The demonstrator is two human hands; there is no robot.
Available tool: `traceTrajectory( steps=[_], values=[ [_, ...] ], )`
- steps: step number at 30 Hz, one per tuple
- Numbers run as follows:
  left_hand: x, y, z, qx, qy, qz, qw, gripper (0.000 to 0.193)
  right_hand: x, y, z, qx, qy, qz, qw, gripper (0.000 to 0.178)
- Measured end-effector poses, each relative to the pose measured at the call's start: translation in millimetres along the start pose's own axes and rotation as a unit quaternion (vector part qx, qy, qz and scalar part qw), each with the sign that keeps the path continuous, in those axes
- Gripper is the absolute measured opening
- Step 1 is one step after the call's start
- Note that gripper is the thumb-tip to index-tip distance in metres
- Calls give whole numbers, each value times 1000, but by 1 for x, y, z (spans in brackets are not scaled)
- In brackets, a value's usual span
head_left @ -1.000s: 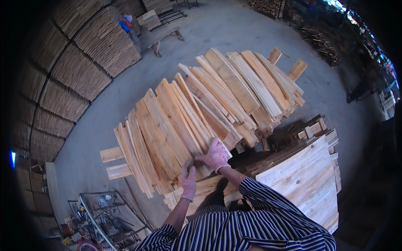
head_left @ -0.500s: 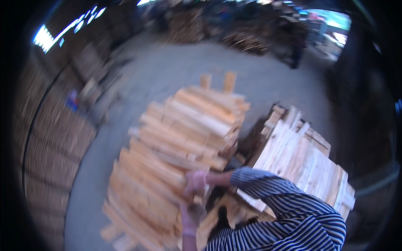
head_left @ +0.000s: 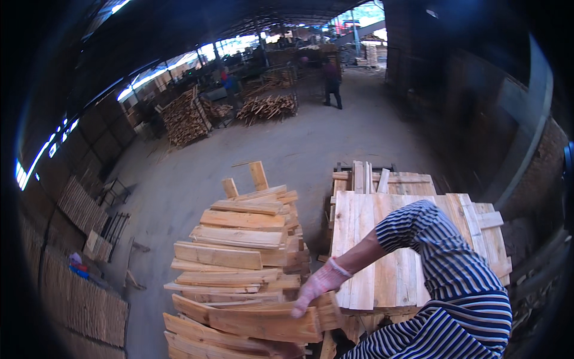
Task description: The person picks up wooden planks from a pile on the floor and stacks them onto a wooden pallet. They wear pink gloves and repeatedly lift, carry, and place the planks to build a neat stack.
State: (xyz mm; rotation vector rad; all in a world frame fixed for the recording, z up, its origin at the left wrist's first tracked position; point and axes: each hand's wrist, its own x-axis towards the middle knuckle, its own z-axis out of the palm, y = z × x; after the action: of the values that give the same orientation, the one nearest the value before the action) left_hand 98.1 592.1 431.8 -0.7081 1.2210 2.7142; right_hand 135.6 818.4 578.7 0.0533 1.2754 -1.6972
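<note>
My right hand (head_left: pixel 321 286), in a pale pinkish knit glove, comes in over the right end of a wooden board (head_left: pixel 263 323). Its fingers curl down on that end, and part of the grip is hidden behind the hand. The board lies crosswise on the near part of a long stack of rough boards (head_left: pixel 233 257). A shorter board end (head_left: pixel 327 310), slightly blurred, shows just beneath the wrist. My left hand does not show.
A second stack of pale boards (head_left: pixel 382 263) stands on the right under my forearm. A person (head_left: pixel 332 84) is on the far floor, near piles of sticks (head_left: pixel 267 109). Stacked wood (head_left: pixel 84 293) lines the left wall.
The view has swung up and turned, so the stacks sit differently. Both gloved hands showed earlier, close together at the board stack; now only the right one shows, at a board's end.
</note>
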Motion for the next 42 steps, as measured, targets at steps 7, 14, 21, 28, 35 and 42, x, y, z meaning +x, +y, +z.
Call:
traceTrajectory(
  steps=[7,14,21,28,35,42],
  values=[
    [-38,-40,70,-18,-287,-184,940,69,-129,93,18,167,46,-23,985,71],
    [-108,-76,179,-258,-499,-292,774,72,-230,119,52,-261,341,-154,890,129],
    [-194,-159,224,146,-686,-217,679,83,-271,182,64,-322,715,-284,552,136],
    [-297,-231,282,241,-723,-213,612,71,-297,281,53,-102,785,-376,481,127],
    [-432,-333,251,294,-661,-368,584,84,-335,423,101,140,855,-236,441,105],
    [-452,-427,186,370,-592,-457,552,84,-446,585,120,130,877,141,440,87]
  ],
)
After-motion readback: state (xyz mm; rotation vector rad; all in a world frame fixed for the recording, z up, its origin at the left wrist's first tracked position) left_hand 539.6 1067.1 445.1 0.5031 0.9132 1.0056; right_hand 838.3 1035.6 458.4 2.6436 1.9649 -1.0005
